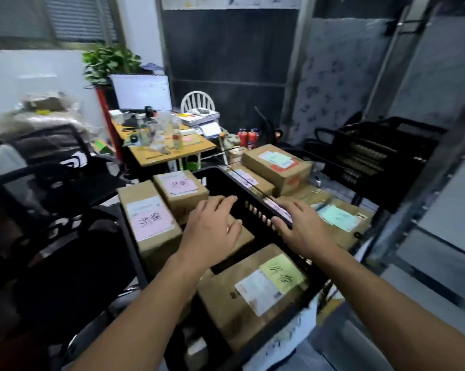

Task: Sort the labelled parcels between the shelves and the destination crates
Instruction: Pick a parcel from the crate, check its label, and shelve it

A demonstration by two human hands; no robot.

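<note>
Both hands flat, fingers spread, holding nothing; left hand over a plain parcel inside the black crate; right hand at its side wall (contact unclear); reaching step, probably; next: grip one box from both sides.

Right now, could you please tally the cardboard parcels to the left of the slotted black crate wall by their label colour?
Brown cardboard parcels with pink labels: 2
Brown cardboard parcel with a yellow label: 1
Brown cardboard parcel whose label the left hand hides: 1
Total: 4
</note>
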